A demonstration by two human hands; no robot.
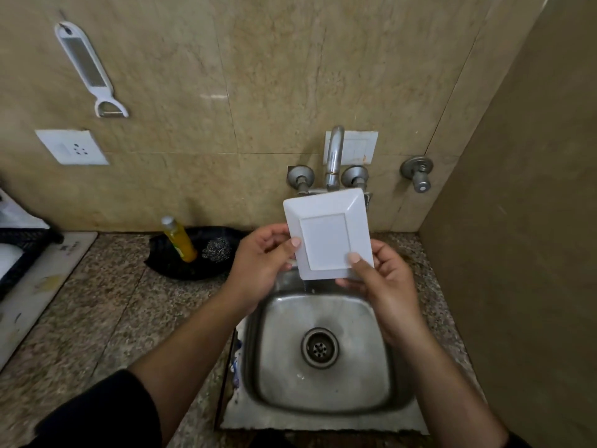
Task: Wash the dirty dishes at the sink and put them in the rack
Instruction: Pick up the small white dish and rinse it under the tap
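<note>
A white square plate (326, 231) is held tilted above the back of the steel sink (368, 376), just under the tap spout (334, 156). My left hand (258, 266) grips the plate's left edge with its thumb on the face. My right hand (384, 286) grips the lower right corner, thumb on top. A thin trickle of water falls from the plate's lower edge into the basin. At the far left edge, a dark rack (19, 253) is partly in view.
A yellow soap bottle (179, 239) and a steel scrubber (216, 250) sit in a black dish (181, 270) left of the sink. Tap valves (300, 177) stand behind the plate. A side wall (517, 253) closes in on the right. A white board (42, 286) lies on the granite counter.
</note>
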